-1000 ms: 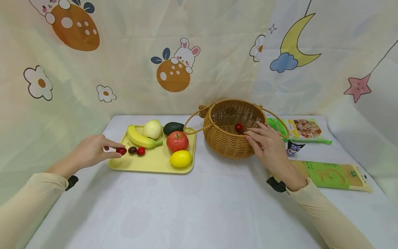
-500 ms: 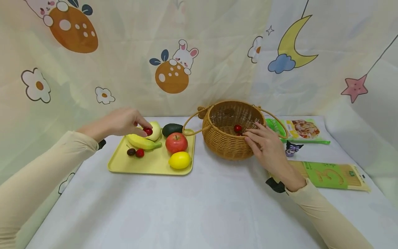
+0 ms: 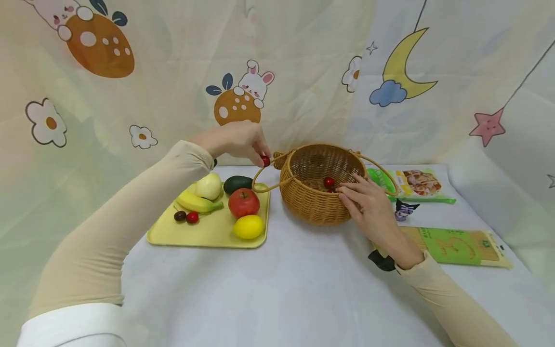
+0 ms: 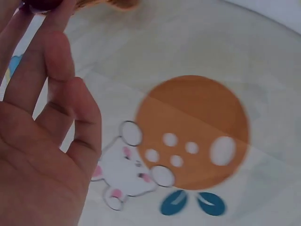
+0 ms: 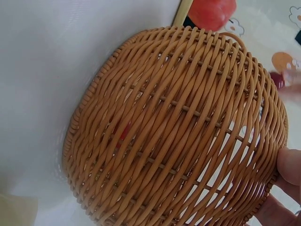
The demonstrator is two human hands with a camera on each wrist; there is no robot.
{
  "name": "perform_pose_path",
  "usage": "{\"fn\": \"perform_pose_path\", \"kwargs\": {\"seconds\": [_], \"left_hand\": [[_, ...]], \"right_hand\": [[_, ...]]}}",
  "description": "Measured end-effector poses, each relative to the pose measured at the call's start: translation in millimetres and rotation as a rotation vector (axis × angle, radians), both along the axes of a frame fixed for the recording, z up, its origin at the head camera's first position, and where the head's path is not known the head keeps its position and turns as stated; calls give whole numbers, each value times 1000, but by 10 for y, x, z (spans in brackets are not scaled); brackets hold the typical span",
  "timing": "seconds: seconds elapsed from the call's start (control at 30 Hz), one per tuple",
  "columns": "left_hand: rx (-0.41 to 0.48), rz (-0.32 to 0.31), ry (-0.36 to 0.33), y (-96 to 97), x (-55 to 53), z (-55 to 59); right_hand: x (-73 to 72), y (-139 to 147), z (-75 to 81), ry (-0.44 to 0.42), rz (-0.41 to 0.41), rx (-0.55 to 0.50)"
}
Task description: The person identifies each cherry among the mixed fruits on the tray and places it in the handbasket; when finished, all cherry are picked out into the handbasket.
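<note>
My left hand pinches a dark red cherry between thumb and fingertips, up beside the left handle of the wicker basket. The left wrist view shows that cherry only at its top edge. My right hand holds the basket's right front rim, fingers over the edge and thumb outside. Red cherries lie inside the basket. To the left, a yellow tray bears a dark cherry, a red cherry, a banana and larger fruit.
On the tray also sit an apple, a lemon, a pale round fruit and a dark green avocado-like fruit. Right of the basket lie a green food bag, a small dark figurine and a noodle pack.
My left hand has carried the cherry from the tray's left edge, up over the banana, rightward to the basket's left handle. My right hand has stayed on the rim.
</note>
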State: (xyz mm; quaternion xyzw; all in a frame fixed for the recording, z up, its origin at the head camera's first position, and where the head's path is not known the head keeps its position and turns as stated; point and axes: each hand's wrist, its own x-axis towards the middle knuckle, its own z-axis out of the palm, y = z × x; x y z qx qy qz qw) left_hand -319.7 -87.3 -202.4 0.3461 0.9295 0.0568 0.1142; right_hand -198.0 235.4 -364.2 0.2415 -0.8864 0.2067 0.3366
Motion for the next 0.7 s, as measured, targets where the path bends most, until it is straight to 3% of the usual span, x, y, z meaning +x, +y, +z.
{"fn": "perform_pose_path", "kwargs": {"seconds": [0.3,0.47,0.6,0.7], "left_hand": [[-1,-142,-37,666,-133,136],[-23,-132,-52,949,-182,168],[-63,-127,-45,1136,-234,113],[-43,-112,-62,1235,-267,38]], "right_hand": [[-21,2,-1,16,19,-11],[-27,5,12,10,20,-23],[-19,10,10,3,23,-22],[-12,8,3,0,24,-19]]}}
